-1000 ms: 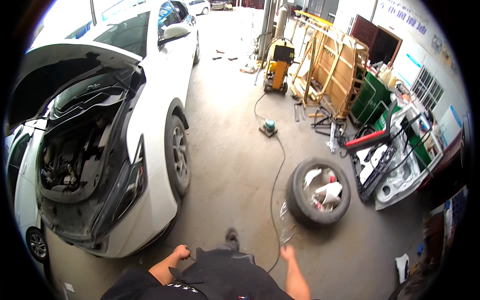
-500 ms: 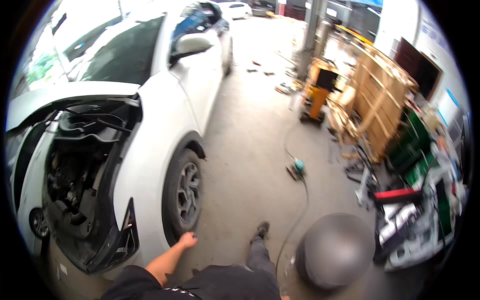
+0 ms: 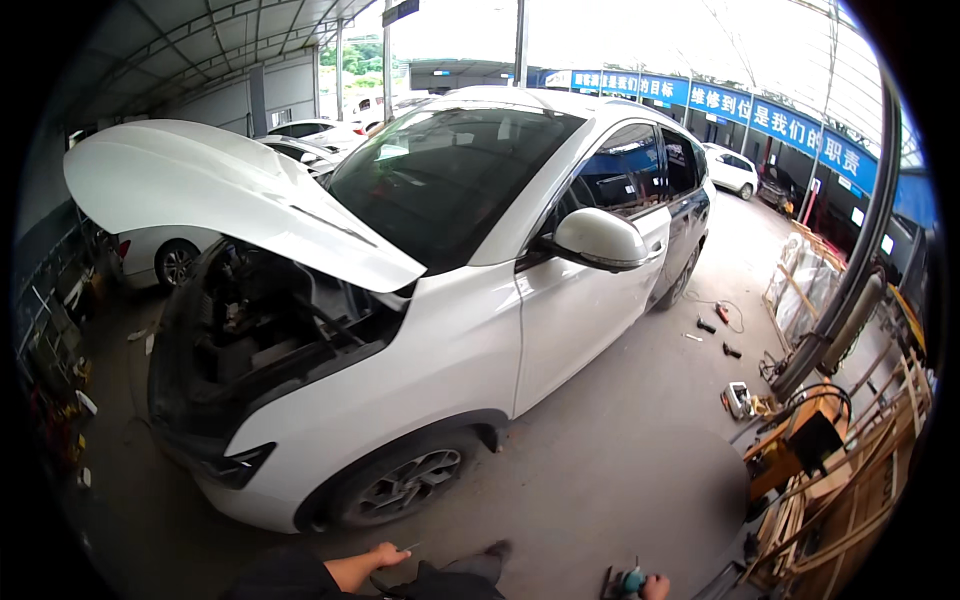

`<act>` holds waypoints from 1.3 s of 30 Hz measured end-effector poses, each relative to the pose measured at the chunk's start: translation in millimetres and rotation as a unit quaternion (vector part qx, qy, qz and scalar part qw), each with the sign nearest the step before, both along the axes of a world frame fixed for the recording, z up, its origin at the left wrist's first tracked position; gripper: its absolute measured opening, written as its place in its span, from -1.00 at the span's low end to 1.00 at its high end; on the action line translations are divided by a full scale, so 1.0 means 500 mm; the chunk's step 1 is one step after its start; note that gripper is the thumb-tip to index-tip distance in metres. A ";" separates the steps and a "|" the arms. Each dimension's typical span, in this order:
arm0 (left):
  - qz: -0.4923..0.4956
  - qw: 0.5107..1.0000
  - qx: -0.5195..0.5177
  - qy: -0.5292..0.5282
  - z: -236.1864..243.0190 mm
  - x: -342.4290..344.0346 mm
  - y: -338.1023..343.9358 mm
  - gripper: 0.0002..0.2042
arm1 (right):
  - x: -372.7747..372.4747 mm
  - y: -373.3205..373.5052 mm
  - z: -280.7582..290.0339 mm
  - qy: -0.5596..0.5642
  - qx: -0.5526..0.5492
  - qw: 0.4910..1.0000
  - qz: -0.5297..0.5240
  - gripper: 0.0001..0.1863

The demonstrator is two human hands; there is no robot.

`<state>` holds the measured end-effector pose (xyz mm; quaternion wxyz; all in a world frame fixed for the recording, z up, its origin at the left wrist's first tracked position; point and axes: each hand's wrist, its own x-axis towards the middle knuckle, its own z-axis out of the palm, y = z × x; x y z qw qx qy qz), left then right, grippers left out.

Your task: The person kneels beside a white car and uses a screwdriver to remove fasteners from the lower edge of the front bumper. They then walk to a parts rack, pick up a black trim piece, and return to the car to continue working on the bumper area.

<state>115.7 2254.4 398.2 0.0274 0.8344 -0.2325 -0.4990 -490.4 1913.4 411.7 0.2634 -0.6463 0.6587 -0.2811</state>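
Since half a second ago our view lifts from floor to the white car with raised bonnet (image 3: pixel 440 300). Our left hand (image 3: pixel 388 553) sits low by the front wheel with grey alloy rim (image 3: pixel 405 485), curled around something thin; we cannot tell what. Our right hand (image 3: pixel 655 587) closes on a teal-topped tool (image 3: pixel 632 579) at the frame's bottom. Risk, we judge: eyes up, hose and loose parts underfoot could trip us.

A small thin tool (image 3: pixel 410 547) pokes from the left hand (image 3: pixel 388 553), near the white car's front wheel (image 3: pixel 405 484).
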 end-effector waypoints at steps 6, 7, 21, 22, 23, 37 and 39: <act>-0.115 0.993 -0.017 -0.011 -0.159 -0.005 -0.330 -0.51 | 0.184 -0.236 0.083 -0.027 0.079 0.996 0.044 -0.71; -0.059 0.998 0.012 0.010 -0.153 -0.001 -0.391 -0.53 | 0.198 -0.240 0.063 0.009 0.103 0.994 0.025 -0.70; -0.054 0.957 -0.287 -0.005 0.029 -0.047 -1.483 -0.77 | -0.087 -0.351 -0.194 -0.120 0.585 0.716 -0.362 -0.72; -0.035 0.959 -0.283 0.009 -0.047 -0.022 -1.499 -0.77 | -0.077 -0.431 -0.207 -0.119 0.605 0.711 -0.339 -0.71; -0.064 0.960 -0.272 -0.006 -0.093 -0.020 -1.513 -0.77 | -0.063 -0.510 -0.208 -0.124 0.603 0.720 -0.320 -0.72; 0.071 0.990 -0.125 -0.015 0.055 -0.271 -2.115 -0.79 | -0.072 -1.996 -0.012 0.160 0.191 0.968 0.016 -0.64; 0.073 0.989 -0.132 -0.004 0.049 -0.284 -2.231 -0.80 | -0.031 -2.154 0.021 0.116 0.139 0.983 0.028 -0.67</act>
